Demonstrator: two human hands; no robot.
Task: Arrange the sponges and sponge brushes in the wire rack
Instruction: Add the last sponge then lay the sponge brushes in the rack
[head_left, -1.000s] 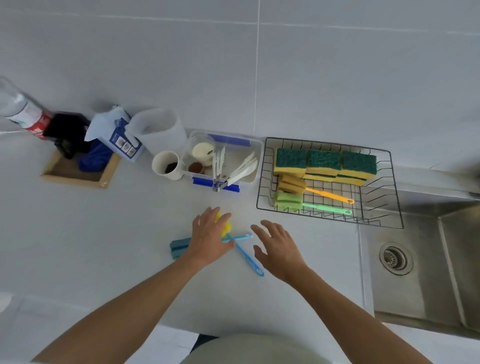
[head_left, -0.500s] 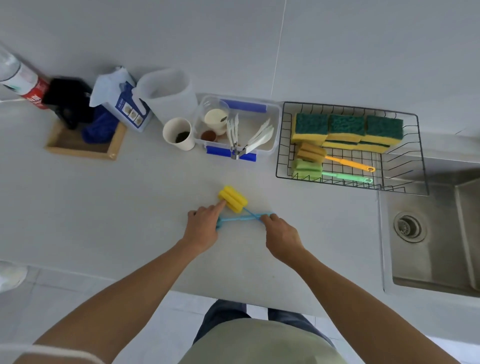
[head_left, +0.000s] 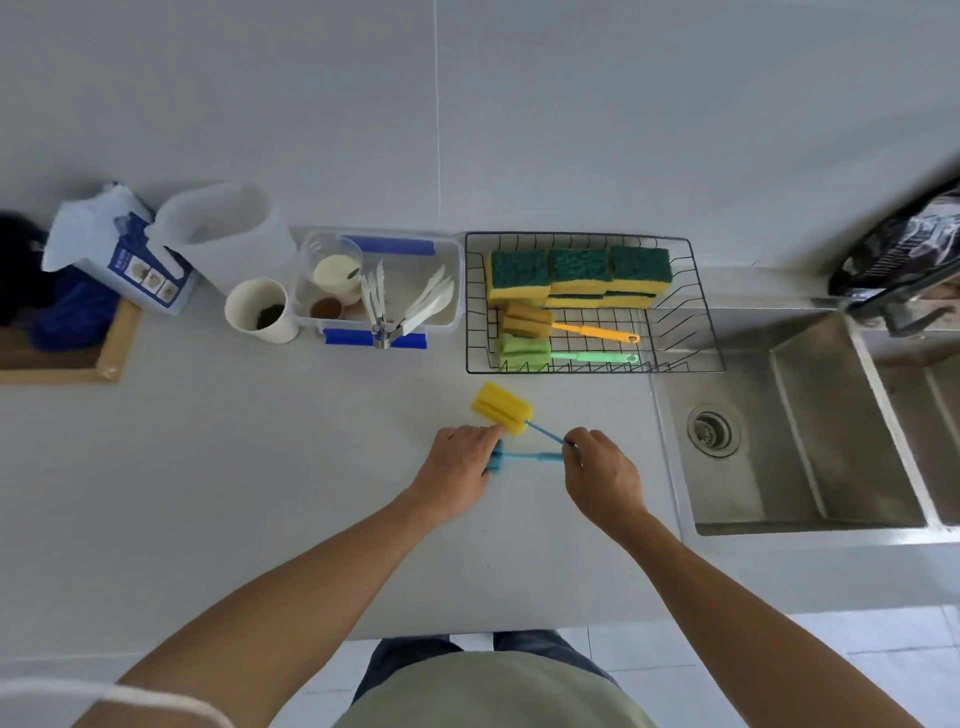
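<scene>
The black wire rack (head_left: 698, 306) stands at the back of the counter. It holds three green-topped yellow sponges (head_left: 579, 273), an orange sponge brush (head_left: 524, 321) and a green sponge brush (head_left: 522, 352). In front of it, a yellow sponge brush (head_left: 501, 408) with a blue handle is pinched at the handle end by my right hand (head_left: 602, 475). My left hand (head_left: 460, 467) covers the head of a blue sponge brush (head_left: 524, 458), whose handle reaches towards my right hand. The two handles meet under my right fingers.
A clear plastic box (head_left: 384, 286) with white utensils, a paper cup (head_left: 260, 310), a white jug (head_left: 228, 234) and a blue-white packet (head_left: 114, 249) line the back left. A wooden tray (head_left: 111, 348) is far left. The steel sink (head_left: 800, 431) lies to the right.
The view has shifted left to right. Both hands came onto the two brushes; the yellow brush head now lies clear of my left hand, and the handles have swung from crossed to meeting at my right hand.
</scene>
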